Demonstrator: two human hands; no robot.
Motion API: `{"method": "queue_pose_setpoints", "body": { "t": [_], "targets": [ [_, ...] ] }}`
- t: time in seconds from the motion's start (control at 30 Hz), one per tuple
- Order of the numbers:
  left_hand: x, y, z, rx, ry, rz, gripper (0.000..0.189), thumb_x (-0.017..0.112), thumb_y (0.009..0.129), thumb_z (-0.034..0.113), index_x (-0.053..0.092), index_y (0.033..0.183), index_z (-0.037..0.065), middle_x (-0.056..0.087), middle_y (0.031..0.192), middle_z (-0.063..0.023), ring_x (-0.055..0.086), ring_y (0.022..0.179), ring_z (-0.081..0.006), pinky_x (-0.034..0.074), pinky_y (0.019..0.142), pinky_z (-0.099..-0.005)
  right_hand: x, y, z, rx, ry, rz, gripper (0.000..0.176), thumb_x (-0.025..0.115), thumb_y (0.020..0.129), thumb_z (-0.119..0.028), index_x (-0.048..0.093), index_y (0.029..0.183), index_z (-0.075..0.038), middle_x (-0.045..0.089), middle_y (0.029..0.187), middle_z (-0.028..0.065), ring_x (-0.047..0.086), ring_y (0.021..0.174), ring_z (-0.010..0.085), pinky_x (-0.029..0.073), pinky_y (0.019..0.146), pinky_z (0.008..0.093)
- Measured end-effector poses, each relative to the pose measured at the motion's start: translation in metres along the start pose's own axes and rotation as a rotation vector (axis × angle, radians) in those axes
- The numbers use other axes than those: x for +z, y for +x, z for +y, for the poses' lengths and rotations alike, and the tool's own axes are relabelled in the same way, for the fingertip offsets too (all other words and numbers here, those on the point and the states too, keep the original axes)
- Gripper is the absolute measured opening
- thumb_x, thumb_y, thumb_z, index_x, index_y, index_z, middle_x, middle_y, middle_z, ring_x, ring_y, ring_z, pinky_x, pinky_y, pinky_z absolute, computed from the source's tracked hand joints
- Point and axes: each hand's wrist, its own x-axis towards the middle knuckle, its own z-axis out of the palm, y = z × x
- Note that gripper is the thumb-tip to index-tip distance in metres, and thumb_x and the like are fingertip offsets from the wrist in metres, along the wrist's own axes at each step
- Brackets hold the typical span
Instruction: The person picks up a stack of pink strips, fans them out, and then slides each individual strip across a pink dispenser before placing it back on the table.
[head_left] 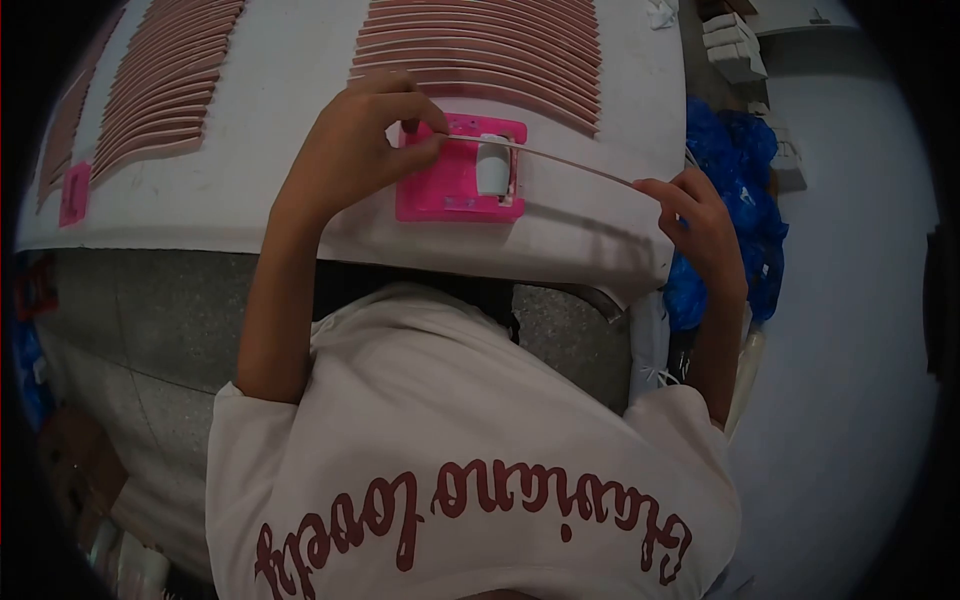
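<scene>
A thin pale pink strip (575, 160) is stretched between my two hands above the white table. My left hand (365, 140) pinches its left end with thumb and fingertips, right over a bright pink plastic holder (432, 195). That holder looks like a tape dispenser and has a white roll (492, 168) set in its right half; the strip passes across the top of the roll in this view. At the other end, my right hand (700, 220) grips the strip between thumb and forefinger near the table's right edge.
Rows of similar pink strips (480, 50) lie side by side past the holder, with another group (165, 80) at the left. A small pink piece (75, 194) rests by that group. Blue plastic bags (740, 200) are bunched beside the white table (290, 60) on the right.
</scene>
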Motion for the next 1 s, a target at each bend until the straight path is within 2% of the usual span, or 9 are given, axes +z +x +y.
{"method": "queue_pose_setpoints", "body": {
  "t": [0.3, 0.4, 0.47, 0.5, 0.57, 0.6, 0.67, 0.77, 1.0],
  "targets": [
    [0.055, 0.048, 0.05, 0.274, 0.206, -0.072, 0.011, 0.076, 0.076, 0.011, 0.072, 0.086, 0.008, 0.059, 0.079, -0.0022, 0.057, 0.073, -0.0158, 0.048, 0.067, -0.032, -0.03, -0.055, 0.036, 0.143, -0.181, 0.159, 0.048, 0.065, 0.073, 0.011, 0.071, 0.113, -0.015, 0.054, 0.082, 0.0063, 0.055, 0.072, 0.0193, 0.048, 0.061, 0.0306],
    [0.056, 0.053, 0.072, 0.239, 0.029, -0.121, 0.008, 0.073, 0.078, 0.011, 0.07, 0.085, 0.007, 0.057, 0.077, -0.0013, 0.055, 0.073, -0.0141, 0.046, 0.068, -0.031, -0.033, -0.072, 0.041, 0.219, -0.224, 0.335, 0.042, 0.063, 0.078, 0.01, 0.07, 0.113, -0.013, 0.058, 0.088, 0.0078, 0.058, 0.077, 0.02, 0.049, 0.064, 0.0301],
    [0.045, 0.052, 0.085, -0.053, -0.432, -0.381, 0.005, 0.069, 0.081, 0.009, 0.067, 0.084, 0.005, 0.057, 0.079, -0.0007, 0.053, 0.073, -0.0121, 0.044, 0.068, -0.029, -0.032, -0.08, 0.038, 0.293, -0.049, 0.397, 0.037, 0.062, 0.081, 0.009, 0.07, 0.113, -0.01, 0.062, 0.094, 0.0082, 0.061, 0.083, 0.0191, 0.049, 0.069, 0.0287],
    [0.041, 0.049, 0.09, -0.04, -0.427, -0.394, 0.005, 0.069, 0.081, 0.009, 0.067, 0.084, 0.005, 0.057, 0.079, -0.0007, 0.053, 0.073, -0.0121, 0.044, 0.068, -0.029, -0.03, -0.083, 0.034, 0.308, -0.052, 0.41, 0.037, 0.062, 0.081, 0.009, 0.07, 0.113, -0.01, 0.062, 0.094, 0.0082, 0.061, 0.083, 0.0191, 0.049, 0.069, 0.0287],
    [0.03, 0.045, 0.097, -0.368, -1.055, -0.478, 0.004, 0.062, 0.085, 0.006, 0.065, 0.085, 0.003, 0.057, 0.081, -0.0012, 0.051, 0.074, -0.0111, 0.043, 0.068, -0.0267, -0.023, -0.083, 0.024, 0.337, 0.264, 0.31, 0.032, 0.062, 0.081, 0.009, 0.069, 0.109, -0.004, 0.064, 0.095, 0.0079, 0.063, 0.086, 0.0177, 0.05, 0.072, 0.0285],
    [0.028, 0.043, 0.093, -0.357, -1.047, -0.485, 0.004, 0.062, 0.085, 0.006, 0.065, 0.085, 0.003, 0.057, 0.081, -0.0012, 0.051, 0.074, -0.0111, 0.043, 0.068, -0.0267, -0.014, -0.082, 0.017, 0.34, 0.261, 0.324, 0.032, 0.062, 0.081, 0.009, 0.069, 0.109, -0.004, 0.064, 0.095, 0.0079, 0.063, 0.086, 0.0177, 0.05, 0.072, 0.0285],
    [0.027, 0.036, 0.082, -0.381, -1.391, -0.427, 0.01, 0.066, 0.09, 0.01, 0.067, 0.096, 0.003, 0.061, 0.081, -0.0005, 0.053, 0.071, -0.0085, 0.045, 0.065, -0.0237, 0.011, -0.078, 0.0, 0.36, 0.906, 0.476, 0.031, 0.063, 0.078, 0.009, 0.067, 0.107, -0.001, 0.065, 0.092, 0.0083, 0.062, 0.085, 0.017, 0.05, 0.073, 0.0289],
    [0.022, 0.025, 0.084, -0.403, -1.511, -0.287, 0.008, 0.066, 0.089, 0.007, 0.066, 0.096, 0.003, 0.061, 0.081, -0.0029, 0.054, 0.071, -0.01, 0.046, 0.065, -0.0246, 0.034, -0.057, -0.03, 0.369, 1.265, 0.614, 0.031, 0.063, 0.076, 0.006, 0.063, 0.106, -0.002, 0.065, 0.089, 0.009, 0.062, 0.082, 0.0166, 0.05, 0.071, 0.0292],
    [0.02, 0.008, 0.044, -0.144, -1.836, -0.129, 0.013, 0.071, 0.089, 0.011, 0.064, 0.096, 0.004, 0.061, 0.086, -0.0064, 0.059, 0.077, -0.0143, 0.048, 0.066, -0.0263, 0.052, 0.002, -0.066, 0.143, 1.813, 0.603, 0.033, 0.059, 0.078, 0.003, 0.058, 0.109, -0.01, 0.063, 0.088, 0.0104, 0.061, 0.075, 0.015, 0.049, 0.066, 0.028]
  ]
}}
